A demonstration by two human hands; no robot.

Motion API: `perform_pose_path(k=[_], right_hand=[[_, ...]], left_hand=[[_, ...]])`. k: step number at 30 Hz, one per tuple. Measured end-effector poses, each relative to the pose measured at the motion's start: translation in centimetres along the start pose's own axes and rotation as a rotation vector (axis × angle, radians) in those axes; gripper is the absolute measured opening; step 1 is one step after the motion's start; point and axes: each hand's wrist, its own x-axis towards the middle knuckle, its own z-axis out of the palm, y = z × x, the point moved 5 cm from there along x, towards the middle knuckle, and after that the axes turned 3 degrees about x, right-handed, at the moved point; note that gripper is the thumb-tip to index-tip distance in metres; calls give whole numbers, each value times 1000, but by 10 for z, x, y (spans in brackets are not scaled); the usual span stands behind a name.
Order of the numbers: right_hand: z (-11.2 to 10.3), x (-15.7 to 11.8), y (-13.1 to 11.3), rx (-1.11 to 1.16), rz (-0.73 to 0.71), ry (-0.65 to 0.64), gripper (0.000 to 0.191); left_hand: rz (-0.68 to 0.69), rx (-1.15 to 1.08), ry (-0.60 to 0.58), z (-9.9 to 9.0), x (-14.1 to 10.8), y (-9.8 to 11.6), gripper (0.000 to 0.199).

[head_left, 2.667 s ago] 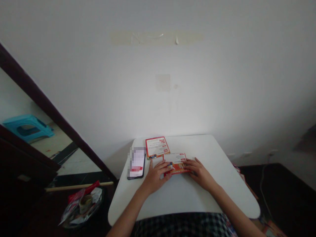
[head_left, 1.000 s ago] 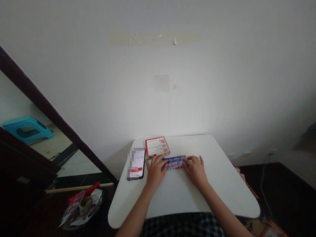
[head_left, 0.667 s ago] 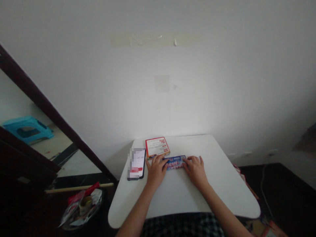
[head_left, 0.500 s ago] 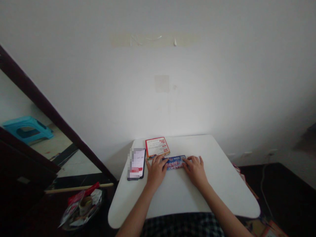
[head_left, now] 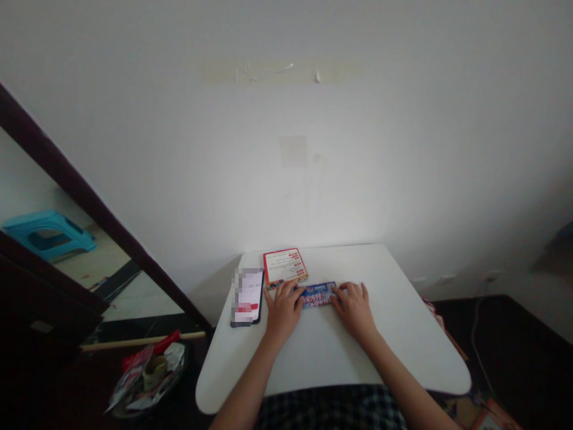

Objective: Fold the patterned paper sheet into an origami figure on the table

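- Head view: white table.
- Left hand and right hand touch the blue leaflet at its 9 and 3 o'clock; whether they pinch it, I cannot tell.
- That blue leaflet, slightly 11 o'clock of table centre: best pressed evenly, edges square.

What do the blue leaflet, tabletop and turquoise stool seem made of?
Blue leaflet: probably paper or thin card, flat and printed; gloss unclear.
White tabletop: perhaps laminate or plastic, smooth and evenly pale.
Turquoise stool: likely moulded plastic, one even colour, rounded cutout.
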Motion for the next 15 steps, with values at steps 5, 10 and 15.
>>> perform_pose_path(k=[5, 10, 15], right_hand=[[-1, 1, -1, -34, 16, -11, 32], [0, 1, 0, -43, 23, -3, 32], [0, 1, 0, -43, 24, -6, 32]], left_hand=[[1, 33, 6, -3, 0, 3, 34], [7, 44, 13, -3, 0, 3, 35], [16, 39, 6, -1, 0, 2, 35]])
